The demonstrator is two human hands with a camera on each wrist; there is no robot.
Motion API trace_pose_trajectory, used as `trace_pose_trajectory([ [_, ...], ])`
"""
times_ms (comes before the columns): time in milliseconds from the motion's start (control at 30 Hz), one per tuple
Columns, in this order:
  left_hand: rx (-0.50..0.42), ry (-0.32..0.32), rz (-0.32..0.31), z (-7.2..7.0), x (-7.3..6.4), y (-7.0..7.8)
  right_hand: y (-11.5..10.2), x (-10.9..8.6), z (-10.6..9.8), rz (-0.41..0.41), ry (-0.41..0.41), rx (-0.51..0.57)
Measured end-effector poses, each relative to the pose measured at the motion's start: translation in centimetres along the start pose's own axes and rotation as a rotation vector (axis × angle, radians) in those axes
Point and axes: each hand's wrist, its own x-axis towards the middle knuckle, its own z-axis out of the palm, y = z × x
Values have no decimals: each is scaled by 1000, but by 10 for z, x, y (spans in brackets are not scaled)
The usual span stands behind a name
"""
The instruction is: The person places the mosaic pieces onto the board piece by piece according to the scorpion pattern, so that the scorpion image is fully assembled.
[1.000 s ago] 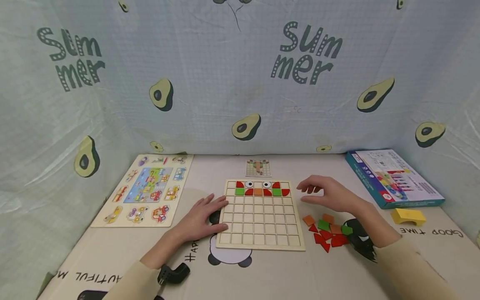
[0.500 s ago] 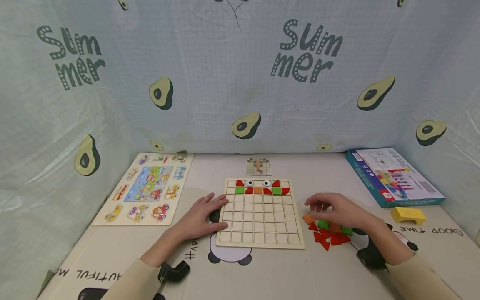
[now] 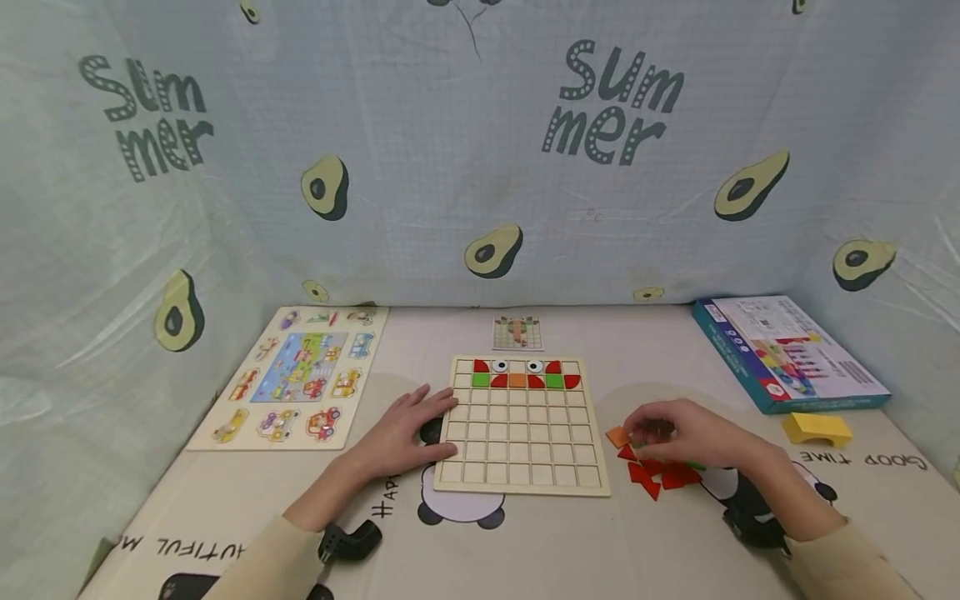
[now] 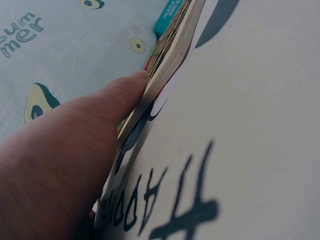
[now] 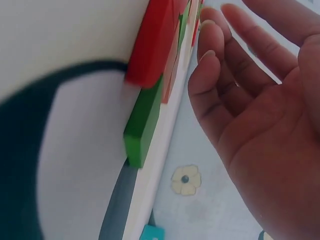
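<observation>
My left hand point(image 3: 408, 433) rests on the left edge of a wooden grid board point(image 3: 517, 442), its fingers and thumb spread along the rim. In the left wrist view the thumb point(image 4: 122, 95) lies on the board's edge. Red, green and orange tiles and two eye tiles fill parts of the top two rows. Beyond the right edge, my right hand point(image 3: 686, 433) hovers over a pile of loose tiles, fingers loosely bent, with no tile visible in its grasp. Red tiles point(image 3: 675, 476) and an orange tile point(image 3: 617, 437) show around it. A green tile point(image 5: 142, 127) stands out in the right wrist view.
A small pattern card point(image 3: 517, 333) lies behind the board. On the left is a picture puzzle board point(image 3: 258, 433); on the right are a blue-edged box point(image 3: 787, 354) and a yellow arch block point(image 3: 817, 429). Patterned cloth walls enclose the table.
My right hand has moved from beside the board's upper right edge down and rightward over the loose tiles, now covering several of them. The left hand has stayed on the board.
</observation>
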Motion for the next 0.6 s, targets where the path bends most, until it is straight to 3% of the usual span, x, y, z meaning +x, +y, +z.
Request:
trace_pose_trajectory([
  [267, 5, -8, -8, 3, 0, -1, 8, -8, -2, -6, -67, 5],
  [600, 9, 3, 6, 1, 1, 0, 12, -9, -4, -45, -81, -45],
])
